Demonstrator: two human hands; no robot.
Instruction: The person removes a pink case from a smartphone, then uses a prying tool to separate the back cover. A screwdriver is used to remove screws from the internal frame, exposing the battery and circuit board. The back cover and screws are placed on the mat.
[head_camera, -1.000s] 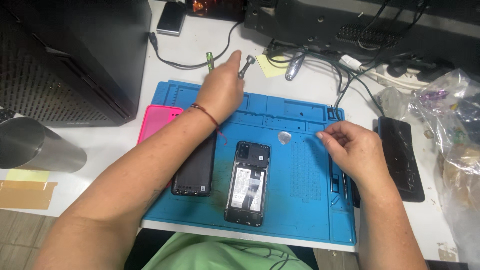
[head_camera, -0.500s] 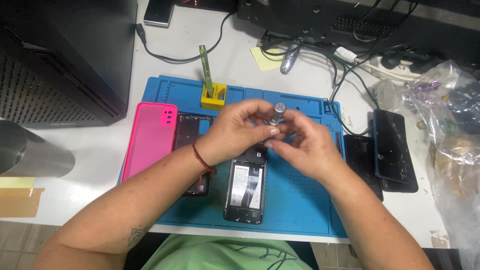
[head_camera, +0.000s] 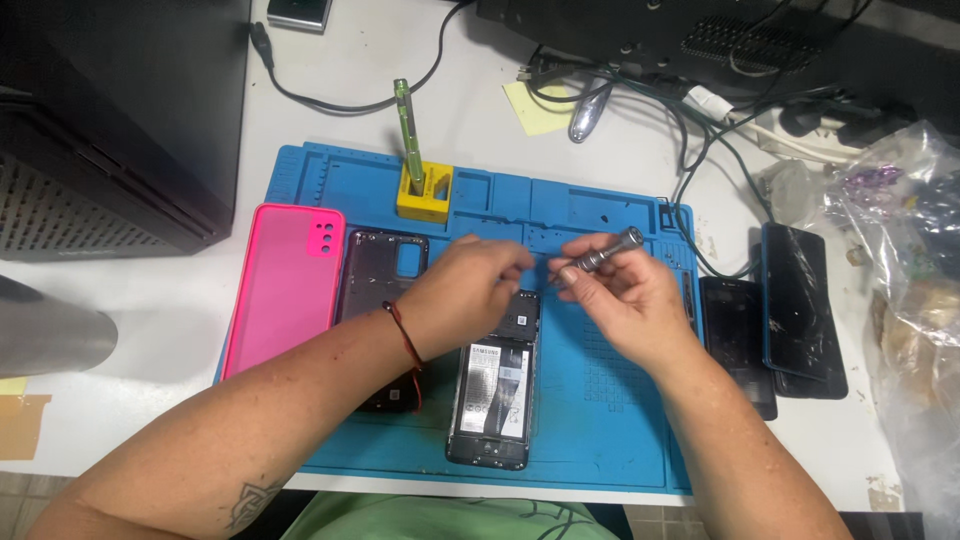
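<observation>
- Metal screwdriver (head_camera: 604, 252): pinched in the right hand (head_camera: 625, 305) above the blue mat (head_camera: 610, 400), handle tilted up toward the mat's right edge, tip pointing left.
- Left hand (head_camera: 465, 295): forearm slants in from the worktop's near-left corner; fingers (head_camera: 512, 258) pressed together at the tip.
- Opened phone (head_camera: 492, 385): lies on the mat just below both hands, near its front edge.

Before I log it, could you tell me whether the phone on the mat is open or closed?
Open: the phone lies back off, battery and internals exposed.
</observation>
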